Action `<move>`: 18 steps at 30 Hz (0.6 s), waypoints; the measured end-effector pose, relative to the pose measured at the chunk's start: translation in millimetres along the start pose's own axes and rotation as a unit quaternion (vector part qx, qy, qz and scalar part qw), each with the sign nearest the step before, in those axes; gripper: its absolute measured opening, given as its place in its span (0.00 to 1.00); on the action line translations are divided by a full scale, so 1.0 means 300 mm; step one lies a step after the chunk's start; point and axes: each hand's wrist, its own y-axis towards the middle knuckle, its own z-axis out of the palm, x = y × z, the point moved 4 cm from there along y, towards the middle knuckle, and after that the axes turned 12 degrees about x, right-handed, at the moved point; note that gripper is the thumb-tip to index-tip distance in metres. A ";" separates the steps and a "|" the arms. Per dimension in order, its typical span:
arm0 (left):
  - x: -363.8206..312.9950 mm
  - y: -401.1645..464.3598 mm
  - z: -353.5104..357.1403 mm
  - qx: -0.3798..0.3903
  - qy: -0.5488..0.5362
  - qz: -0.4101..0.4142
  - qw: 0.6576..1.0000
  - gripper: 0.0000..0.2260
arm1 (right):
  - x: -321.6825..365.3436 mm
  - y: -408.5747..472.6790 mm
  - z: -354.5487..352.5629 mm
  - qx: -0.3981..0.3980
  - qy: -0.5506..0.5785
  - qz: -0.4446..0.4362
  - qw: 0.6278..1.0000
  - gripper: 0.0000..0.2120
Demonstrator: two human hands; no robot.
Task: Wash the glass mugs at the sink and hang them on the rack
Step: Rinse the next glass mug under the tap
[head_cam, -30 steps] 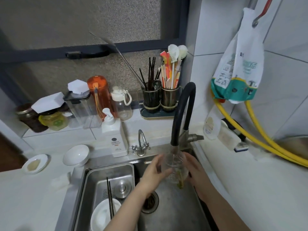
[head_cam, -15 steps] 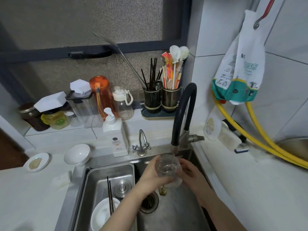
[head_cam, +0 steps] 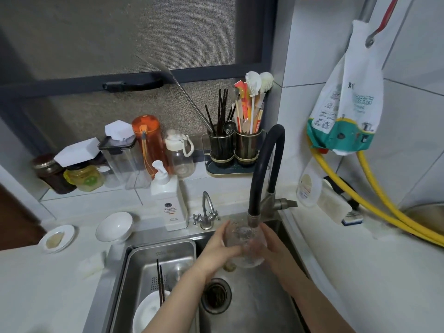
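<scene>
I hold the glass mug [head_cam: 245,246] under the faucet [head_cam: 264,169], over the sink [head_cam: 252,308]. My left hand [head_cam: 219,246] and right hand [head_cam: 274,243] grip its sides. Wet glass is likely slippery, rigid and fragile; I judge the body safest held in both palms.

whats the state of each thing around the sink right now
glass mug: under the spout, held from both sides
left hand: grips the mug
right hand: grips the mug
black faucet: spout over the mug
drain: uncovered
white bowl: upright on the counter
</scene>
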 end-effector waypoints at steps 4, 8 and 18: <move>-0.011 0.001 0.106 0.020 0.088 0.056 0.994 0.24 | -0.047 -0.043 -0.027 -0.047 0.018 0.007 0.999 0.27; 0.064 -0.010 0.063 -0.021 0.121 0.028 0.992 0.25 | -0.118 -0.036 0.014 -0.044 0.027 0.043 0.998 0.22; 0.072 0.007 0.041 -0.063 0.109 0.022 0.992 0.35 | -0.092 -0.039 -0.052 -0.059 0.045 0.044 0.996 0.19</move>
